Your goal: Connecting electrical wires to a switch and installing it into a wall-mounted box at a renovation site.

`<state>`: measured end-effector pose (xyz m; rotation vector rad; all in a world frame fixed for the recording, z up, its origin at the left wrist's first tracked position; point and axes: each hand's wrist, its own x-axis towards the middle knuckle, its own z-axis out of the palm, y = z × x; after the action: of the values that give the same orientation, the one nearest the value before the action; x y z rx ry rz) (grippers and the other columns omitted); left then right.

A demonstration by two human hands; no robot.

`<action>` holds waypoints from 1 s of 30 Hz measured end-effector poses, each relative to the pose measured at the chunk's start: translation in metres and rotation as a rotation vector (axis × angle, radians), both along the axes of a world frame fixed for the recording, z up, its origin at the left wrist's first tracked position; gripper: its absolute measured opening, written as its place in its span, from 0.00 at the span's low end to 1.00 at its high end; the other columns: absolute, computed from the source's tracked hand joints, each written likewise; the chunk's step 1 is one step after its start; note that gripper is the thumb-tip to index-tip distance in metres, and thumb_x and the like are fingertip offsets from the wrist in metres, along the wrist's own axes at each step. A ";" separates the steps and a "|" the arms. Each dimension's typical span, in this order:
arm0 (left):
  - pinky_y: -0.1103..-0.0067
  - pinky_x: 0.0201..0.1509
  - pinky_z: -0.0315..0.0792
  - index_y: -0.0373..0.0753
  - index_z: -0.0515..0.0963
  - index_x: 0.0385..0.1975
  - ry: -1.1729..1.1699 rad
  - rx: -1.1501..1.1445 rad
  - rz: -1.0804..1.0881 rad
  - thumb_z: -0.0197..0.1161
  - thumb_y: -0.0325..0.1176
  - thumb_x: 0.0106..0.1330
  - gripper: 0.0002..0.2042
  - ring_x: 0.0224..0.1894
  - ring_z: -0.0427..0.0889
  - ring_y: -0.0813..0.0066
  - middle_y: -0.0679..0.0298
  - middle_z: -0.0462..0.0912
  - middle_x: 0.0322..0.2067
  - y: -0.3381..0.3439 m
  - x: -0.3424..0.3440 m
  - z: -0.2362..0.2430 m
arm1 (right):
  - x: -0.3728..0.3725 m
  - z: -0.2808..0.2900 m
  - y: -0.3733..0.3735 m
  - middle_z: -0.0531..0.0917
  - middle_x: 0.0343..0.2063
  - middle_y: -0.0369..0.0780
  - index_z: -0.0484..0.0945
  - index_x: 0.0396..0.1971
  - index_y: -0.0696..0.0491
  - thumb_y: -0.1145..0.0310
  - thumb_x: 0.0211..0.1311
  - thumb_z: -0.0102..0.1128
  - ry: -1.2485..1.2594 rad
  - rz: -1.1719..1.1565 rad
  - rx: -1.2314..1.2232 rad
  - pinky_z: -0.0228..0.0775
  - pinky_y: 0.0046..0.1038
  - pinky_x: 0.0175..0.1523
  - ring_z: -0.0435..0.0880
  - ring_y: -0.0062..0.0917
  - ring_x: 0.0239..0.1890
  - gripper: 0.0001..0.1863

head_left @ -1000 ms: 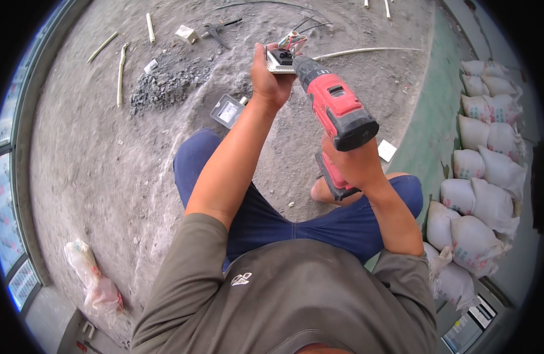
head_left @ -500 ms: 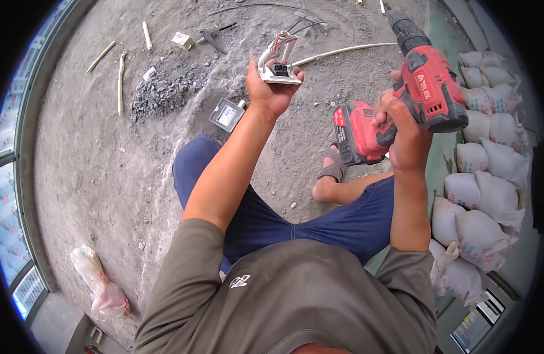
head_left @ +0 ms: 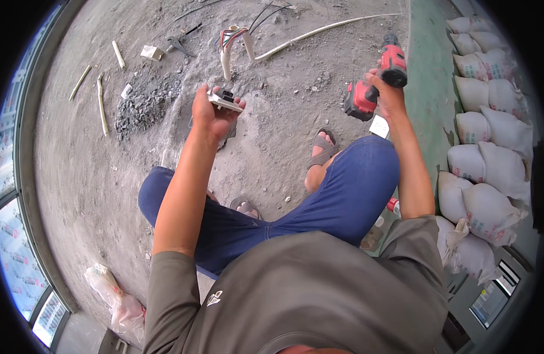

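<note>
The right hand [head_left: 391, 96], gripping the drill [head_left: 393, 59], has swung it off the socket plate [head_left: 226, 102], which the left hand [head_left: 213, 120] holds above the floor [head_left: 275, 127], toward its green right edge, leaving the 2 tools' worth of parts well apart.

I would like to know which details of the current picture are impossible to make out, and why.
All in the head view:
Underside of the flat white plate with a black block: hidden by the left hand holding it.
Trigger of the red-and-black power drill: covered by the right hand.
Rest of the red-and-white object: apparently behind the right forearm.
Contents of the white woven sacks: hidden by the cloth.
</note>
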<state>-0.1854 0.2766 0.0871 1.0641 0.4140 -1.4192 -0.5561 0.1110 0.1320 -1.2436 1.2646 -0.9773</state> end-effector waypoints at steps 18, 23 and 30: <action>0.51 0.51 0.73 0.40 0.69 0.46 -0.039 0.019 -0.016 0.57 0.42 0.64 0.16 0.40 0.75 0.56 0.58 0.74 0.41 0.001 0.008 0.006 | -0.038 -0.202 -0.043 0.81 0.47 0.40 0.75 0.52 0.58 0.55 0.54 0.71 0.376 -0.141 -0.085 0.67 0.28 0.57 0.79 0.26 0.49 0.30; 0.53 0.44 0.76 0.42 0.71 0.35 -0.041 -0.025 -0.026 0.58 0.38 0.62 0.09 0.37 0.74 0.64 0.63 0.76 0.34 -0.001 0.012 0.003 | -0.033 -0.185 -0.039 0.83 0.40 0.39 0.79 0.44 0.57 0.56 0.56 0.67 0.355 -0.110 0.006 0.72 0.27 0.50 0.82 0.24 0.43 0.22; 0.64 0.36 0.79 0.37 0.72 0.40 -0.173 -0.075 -0.128 0.57 0.33 0.62 0.10 0.36 0.78 0.67 0.61 0.76 0.35 0.000 0.014 0.048 | -0.027 -0.161 -0.007 0.83 0.33 0.35 0.80 0.38 0.54 0.59 0.63 0.59 0.039 0.130 0.927 0.76 0.27 0.42 0.82 0.23 0.37 0.13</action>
<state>-0.1710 0.2768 0.1356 1.1585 0.1684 -1.4300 -0.5828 0.1039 -0.0290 -0.5945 1.3984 -0.1894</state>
